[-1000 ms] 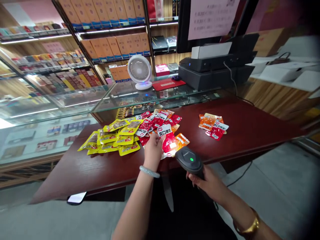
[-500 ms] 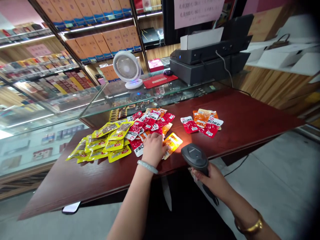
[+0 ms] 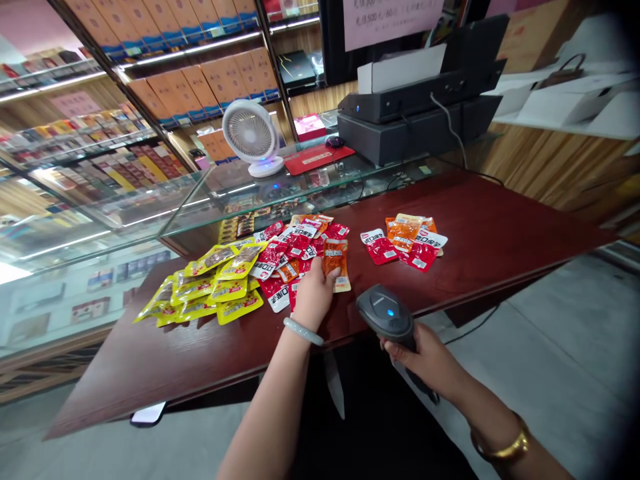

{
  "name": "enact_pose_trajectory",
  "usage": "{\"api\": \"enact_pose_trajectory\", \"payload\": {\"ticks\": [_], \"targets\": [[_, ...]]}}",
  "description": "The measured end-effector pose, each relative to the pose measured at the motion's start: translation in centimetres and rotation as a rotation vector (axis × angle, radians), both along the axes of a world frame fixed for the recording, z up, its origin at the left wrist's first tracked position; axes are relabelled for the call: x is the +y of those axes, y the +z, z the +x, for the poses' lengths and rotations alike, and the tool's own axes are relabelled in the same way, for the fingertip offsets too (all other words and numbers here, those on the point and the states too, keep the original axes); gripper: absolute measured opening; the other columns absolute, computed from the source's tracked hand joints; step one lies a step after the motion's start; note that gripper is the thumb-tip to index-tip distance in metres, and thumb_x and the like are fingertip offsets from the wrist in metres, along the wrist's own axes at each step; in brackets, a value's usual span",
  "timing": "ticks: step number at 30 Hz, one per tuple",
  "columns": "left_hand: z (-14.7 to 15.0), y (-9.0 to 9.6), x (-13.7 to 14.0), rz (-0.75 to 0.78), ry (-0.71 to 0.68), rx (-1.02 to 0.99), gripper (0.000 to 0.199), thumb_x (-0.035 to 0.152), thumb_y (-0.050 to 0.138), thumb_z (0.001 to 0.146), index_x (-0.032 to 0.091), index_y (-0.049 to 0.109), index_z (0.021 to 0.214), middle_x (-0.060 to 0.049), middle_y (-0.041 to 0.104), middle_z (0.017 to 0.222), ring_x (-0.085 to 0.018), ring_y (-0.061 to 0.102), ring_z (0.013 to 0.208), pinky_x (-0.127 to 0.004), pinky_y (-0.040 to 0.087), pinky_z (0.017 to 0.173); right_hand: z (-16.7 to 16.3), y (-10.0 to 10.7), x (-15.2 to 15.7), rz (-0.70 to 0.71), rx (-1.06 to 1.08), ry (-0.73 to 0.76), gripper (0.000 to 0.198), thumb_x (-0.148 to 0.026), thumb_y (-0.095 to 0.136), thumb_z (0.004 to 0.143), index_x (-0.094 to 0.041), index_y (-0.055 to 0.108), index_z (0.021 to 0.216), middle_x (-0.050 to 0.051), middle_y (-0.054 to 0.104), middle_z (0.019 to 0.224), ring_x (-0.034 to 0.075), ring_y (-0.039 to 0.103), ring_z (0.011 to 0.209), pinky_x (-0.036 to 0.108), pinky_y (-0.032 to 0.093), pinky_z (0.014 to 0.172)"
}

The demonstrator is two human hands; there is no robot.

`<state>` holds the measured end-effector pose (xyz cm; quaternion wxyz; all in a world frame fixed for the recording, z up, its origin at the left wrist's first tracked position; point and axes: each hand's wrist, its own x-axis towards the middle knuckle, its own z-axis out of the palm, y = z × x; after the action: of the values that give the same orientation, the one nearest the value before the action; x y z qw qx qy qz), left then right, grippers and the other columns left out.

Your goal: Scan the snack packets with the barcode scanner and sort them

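My left hand is closed on the edge of an orange snack packet, at the near right side of a pile of red and white snack packets. Wrapped round the handle of a dark grey barcode scanner is my right hand. The scanner's head points toward the packets, and a blue light glows on top of it. Left of the red pile lie several yellow snack packets, overlapping. A smaller group of red and orange packets rests apart on the right.
The dark red wooden table carries all the packets. Behind it is a glass display counter with a white fan, a red mat and a black cash register. Boxes fill the shelves at the back.
My left hand has shifted slightly right and lifted an orange packet, now upright in its fingers. The scanner's orange light on the table has gone, and its blue light shows.
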<state>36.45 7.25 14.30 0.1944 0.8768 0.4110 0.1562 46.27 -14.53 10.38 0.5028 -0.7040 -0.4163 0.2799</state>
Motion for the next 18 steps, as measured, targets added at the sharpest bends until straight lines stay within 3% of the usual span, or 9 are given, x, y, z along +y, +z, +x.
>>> {"api": "enact_pose_trajectory", "payload": {"ticks": [3,8,11,14,16,18], "targets": [[-0.2,-0.4,0.1,-0.058,-0.028,-0.087,0.024,0.036,0.052,0.094,0.021,0.052,0.114,-0.005,0.069,0.086,-0.021,0.065,0.077,-0.027,0.042,0.066,-0.2,0.4,0.2,-0.003,0.041,0.098,0.036,-0.053,0.065,0.087,-0.018,0.069,0.096,0.004,0.070,0.068,0.022,0.067,0.065,0.031,0.055,0.062],[0.3,-1.3,0.5,-0.080,-0.037,-0.114,0.014,0.032,0.053,0.093,0.021,0.054,0.100,-0.005,0.067,0.082,-0.020,0.063,0.073,-0.027,0.041,0.065,0.1,0.4,0.3,0.019,0.057,0.094,0.036,-0.053,0.061,0.089,-0.017,0.068,0.090,0.003,0.068,0.068,0.020,0.064,0.060,0.031,0.053,0.061],[2.9,-1.5,0.5,-0.220,-0.043,-0.258,0.022,0.040,0.055,0.093,0.020,0.056,0.104,-0.006,0.069,0.089,-0.020,0.065,0.079,-0.028,0.045,0.070,0.2,0.2,0.3,-0.003,0.046,0.074,0.038,-0.054,0.060,0.089,-0.017,0.066,0.091,0.005,0.070,0.075,0.021,0.064,0.064,0.032,0.053,0.064],[6.0,-0.9,0.2,-0.333,-0.155,-0.404,0.039,0.048,0.054,0.093,0.017,0.055,0.117,-0.011,0.070,0.106,-0.021,0.067,0.093,-0.030,0.048,0.081,0.0,-0.2,0.3,-0.038,0.043,0.061,0.040,-0.055,0.058,0.089,-0.016,0.065,0.091,0.006,0.070,0.074,0.022,0.065,0.066,0.035,0.054,0.067],[6.5,0.0,-0.1,-0.234,-0.216,-0.374,0.051,0.051,0.058,0.091,0.016,0.052,0.128,-0.015,0.066,0.122,-0.024,0.063,0.109,-0.034,0.046,0.092,-0.1,-0.3,0.3,-0.046,0.020,0.066,0.040,-0.056,0.058,0.088,-0.017,0.065,0.088,0.005,0.070,0.071,0.023,0.065,0.066,0.037,0.054,0.070],[4.7,1.0,-0.4,-0.033,-0.206,-0.243,0.056,0.051,0.063,0.087,0.018,0.052,0.131,-0.016,0.062,0.129,-0.028,0.057,0.119,-0.039,0.041,0.101,-0.1,-0.4,0.3,-0.031,-0.004,0.050,0.039,-0.056,0.060,0.086,-0.018,0.066,0.084,0.005,0.069,0.069,0.024,0.065,0.066,0.037,0.054,0.069]]}}
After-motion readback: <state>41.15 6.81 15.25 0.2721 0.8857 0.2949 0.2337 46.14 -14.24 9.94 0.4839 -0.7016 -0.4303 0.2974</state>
